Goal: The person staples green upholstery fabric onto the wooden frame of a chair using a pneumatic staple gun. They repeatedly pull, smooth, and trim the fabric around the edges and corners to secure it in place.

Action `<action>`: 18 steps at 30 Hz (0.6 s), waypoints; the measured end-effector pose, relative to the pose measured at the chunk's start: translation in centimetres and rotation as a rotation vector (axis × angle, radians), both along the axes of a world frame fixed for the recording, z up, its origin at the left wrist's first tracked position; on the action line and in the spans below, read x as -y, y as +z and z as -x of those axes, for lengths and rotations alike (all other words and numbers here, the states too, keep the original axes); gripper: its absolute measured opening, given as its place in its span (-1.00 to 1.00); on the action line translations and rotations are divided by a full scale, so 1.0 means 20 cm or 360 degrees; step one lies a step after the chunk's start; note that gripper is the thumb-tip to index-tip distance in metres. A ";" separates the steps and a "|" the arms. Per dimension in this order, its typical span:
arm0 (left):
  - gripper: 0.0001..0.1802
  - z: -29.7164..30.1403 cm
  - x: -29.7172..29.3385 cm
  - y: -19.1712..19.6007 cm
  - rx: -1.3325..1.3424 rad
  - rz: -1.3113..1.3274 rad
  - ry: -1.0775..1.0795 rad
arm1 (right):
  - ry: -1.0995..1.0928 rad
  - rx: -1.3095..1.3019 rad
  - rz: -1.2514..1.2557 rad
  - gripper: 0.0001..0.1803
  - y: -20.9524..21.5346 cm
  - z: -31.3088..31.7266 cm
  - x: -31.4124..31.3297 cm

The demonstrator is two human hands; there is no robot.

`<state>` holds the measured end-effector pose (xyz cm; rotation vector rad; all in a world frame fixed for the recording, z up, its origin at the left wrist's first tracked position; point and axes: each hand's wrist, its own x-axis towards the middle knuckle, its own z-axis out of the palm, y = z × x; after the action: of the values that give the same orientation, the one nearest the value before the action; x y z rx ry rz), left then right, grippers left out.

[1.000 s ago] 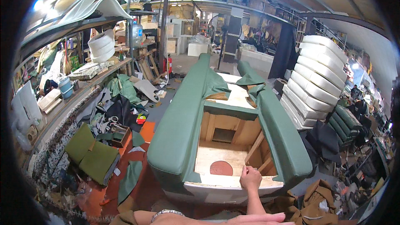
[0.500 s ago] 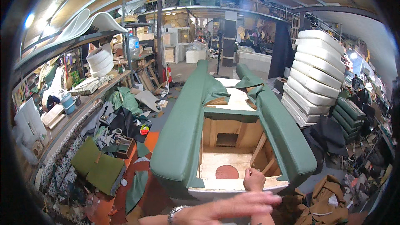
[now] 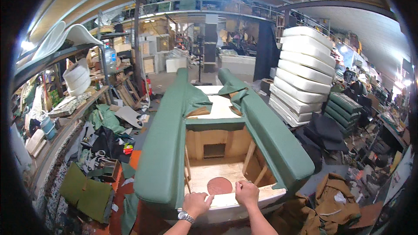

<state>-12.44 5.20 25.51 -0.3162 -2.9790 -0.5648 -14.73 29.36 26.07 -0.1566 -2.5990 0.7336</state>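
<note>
Gone from over the right forearm point(image 3: 262, 220), the left hand point(image 3: 197, 204) sits at the front rail point(image 3: 226, 200) of one green sofa frame point(image 3: 215, 125), beside the right hand point(image 3: 247, 194). Left fingers point(image 3: 191, 197) bunch, thumb point(image 3: 210, 200) apart; right fingers point(image 3: 242, 186) curl, pinching unclear. One round hole point(image 3: 220, 186) lies beyond them, two padded arms point(image 3: 160, 165) flanking.

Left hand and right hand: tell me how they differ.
The left hand has a silver wristwatch at its wrist; the right hand has none. The left hand's thumb stretches toward the right hand, while the right hand looks curled like a fist. Both are ungloved and at the front edge of the green upholstered frame.
</note>
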 end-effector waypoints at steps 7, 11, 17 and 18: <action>-0.53 -0.03 0.00 -0.01 -0.0214 -0.0065 -0.0004 | 0.0031 0.0143 0.0000 -0.65 0.01 0.01 0.00; -0.56 -0.03 -0.01 0.00 -0.0249 -0.0108 0.0004 | 0.0007 0.0048 -0.0077 -0.71 -0.01 0.02 0.00; -0.57 -0.05 -0.01 0.01 -0.0284 -0.0081 0.0002 | -0.0014 0.0037 -0.0051 -0.71 -0.01 0.02 0.01; -0.57 -0.05 -0.01 0.01 -0.0269 -0.0120 0.0001 | 0.0001 0.0063 -0.0034 -0.69 0.00 0.02 0.01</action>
<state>-11.50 5.34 25.64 -0.3388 -2.7882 -0.6154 -15.13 29.23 26.01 -0.1653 -2.6438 0.7097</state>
